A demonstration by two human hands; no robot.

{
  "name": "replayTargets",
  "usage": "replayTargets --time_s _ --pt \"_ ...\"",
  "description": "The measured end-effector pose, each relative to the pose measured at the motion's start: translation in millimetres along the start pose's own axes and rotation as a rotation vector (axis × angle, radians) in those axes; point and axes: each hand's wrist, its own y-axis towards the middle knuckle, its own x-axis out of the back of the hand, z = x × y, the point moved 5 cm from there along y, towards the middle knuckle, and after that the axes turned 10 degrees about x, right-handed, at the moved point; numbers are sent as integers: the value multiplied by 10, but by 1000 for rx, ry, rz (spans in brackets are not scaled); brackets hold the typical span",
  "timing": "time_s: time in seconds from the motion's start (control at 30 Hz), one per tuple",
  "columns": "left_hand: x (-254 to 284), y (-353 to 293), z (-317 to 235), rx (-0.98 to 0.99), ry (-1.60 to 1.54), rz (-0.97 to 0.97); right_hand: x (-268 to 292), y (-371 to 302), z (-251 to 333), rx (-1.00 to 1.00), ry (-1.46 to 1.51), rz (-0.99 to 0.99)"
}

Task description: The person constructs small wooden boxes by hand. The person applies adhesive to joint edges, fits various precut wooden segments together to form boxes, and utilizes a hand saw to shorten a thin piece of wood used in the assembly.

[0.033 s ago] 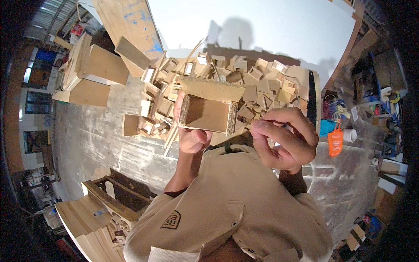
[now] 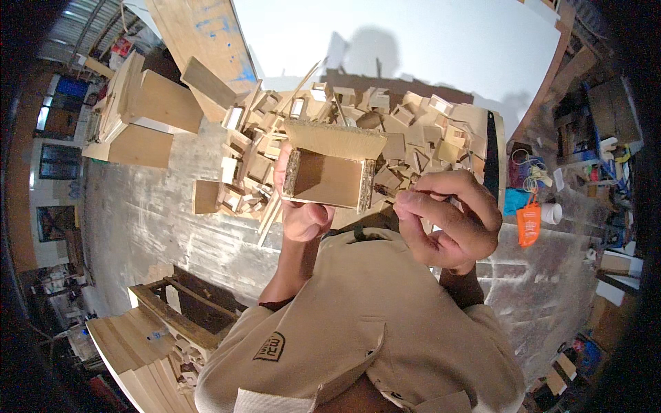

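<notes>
My left hand grips a small wooden box in front of my chest, its thumb along the near edge and its fingers mostly hidden behind. The box has an open front, a pale slanting board across the top and rough, bark-like strips down both sides. Just to the right, my right hand is closed in a pinch, thumb against forefinger. A small dark brown bit shows at those fingertips, too small to name, close to the box's right side but seemingly apart from it.
Beyond my hands, many small wooden boxes and offcuts lie heaped before a white panel. Larger wooden cabinets stand at the left. Stacked boards lie at lower left. An orange pouch and white cup are at right.
</notes>
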Motion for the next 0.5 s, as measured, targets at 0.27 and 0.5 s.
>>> replayTargets --time_s 0.27,0.5 --pt "-120 -18 -59 -23 75 -51 13 5 -57 13 227 41" --pt "-196 -50 -66 50 95 -67 -158 50 -22 141 351 179"
